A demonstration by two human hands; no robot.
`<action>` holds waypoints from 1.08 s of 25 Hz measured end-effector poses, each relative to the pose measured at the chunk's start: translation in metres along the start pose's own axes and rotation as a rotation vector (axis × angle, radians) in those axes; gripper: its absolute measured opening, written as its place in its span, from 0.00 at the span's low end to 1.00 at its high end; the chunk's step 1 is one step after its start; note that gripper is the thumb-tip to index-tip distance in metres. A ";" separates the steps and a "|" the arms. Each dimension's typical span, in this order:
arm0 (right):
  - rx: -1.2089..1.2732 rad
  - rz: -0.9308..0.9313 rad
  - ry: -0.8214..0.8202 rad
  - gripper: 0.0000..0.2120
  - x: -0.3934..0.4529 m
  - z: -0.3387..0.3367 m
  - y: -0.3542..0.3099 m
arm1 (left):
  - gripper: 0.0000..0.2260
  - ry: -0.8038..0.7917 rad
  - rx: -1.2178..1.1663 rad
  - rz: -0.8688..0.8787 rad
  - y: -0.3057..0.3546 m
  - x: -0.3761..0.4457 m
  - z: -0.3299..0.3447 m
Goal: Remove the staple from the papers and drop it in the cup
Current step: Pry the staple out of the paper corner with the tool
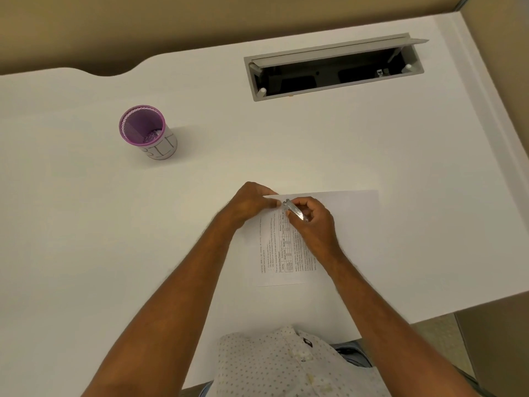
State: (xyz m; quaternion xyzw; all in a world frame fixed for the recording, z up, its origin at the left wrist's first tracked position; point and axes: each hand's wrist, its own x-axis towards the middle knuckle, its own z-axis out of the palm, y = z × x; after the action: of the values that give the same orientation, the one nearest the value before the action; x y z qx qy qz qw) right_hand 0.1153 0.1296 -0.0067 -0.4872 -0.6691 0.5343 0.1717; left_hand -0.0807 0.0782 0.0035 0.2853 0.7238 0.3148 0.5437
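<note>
Printed papers (340,207) lie flat on the white desk (86,224) in front of me. My left hand (249,203) pinches the papers' top left corner and lifts it slightly. My right hand (313,222) grips a small metal staple remover (294,211), whose tip rests at that same corner beside my left fingertips. The staple itself is too small to make out. A purple mesh cup (144,131) with a white paper label stands upright far to the left; something shiny lies at its bottom.
An open grey cable hatch (335,67) is set into the desk at the back right. The desk's right edge (486,299) runs near the papers. My dotted shirt fills the bottom of the view.
</note>
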 end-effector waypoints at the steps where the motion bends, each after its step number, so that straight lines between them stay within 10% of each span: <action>1: -0.045 -0.037 0.024 0.09 0.000 0.001 0.000 | 0.05 -0.031 -0.053 -0.007 -0.002 0.000 -0.002; 27: 0.031 0.071 0.040 0.13 0.005 0.007 -0.003 | 0.10 -0.028 -0.207 -0.216 -0.006 0.014 0.001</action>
State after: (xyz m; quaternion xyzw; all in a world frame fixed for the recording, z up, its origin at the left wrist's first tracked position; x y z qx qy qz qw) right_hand 0.1061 0.1300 -0.0080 -0.5183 -0.6397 0.5405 0.1733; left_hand -0.0837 0.0852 -0.0098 0.1526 0.7061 0.3234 0.6111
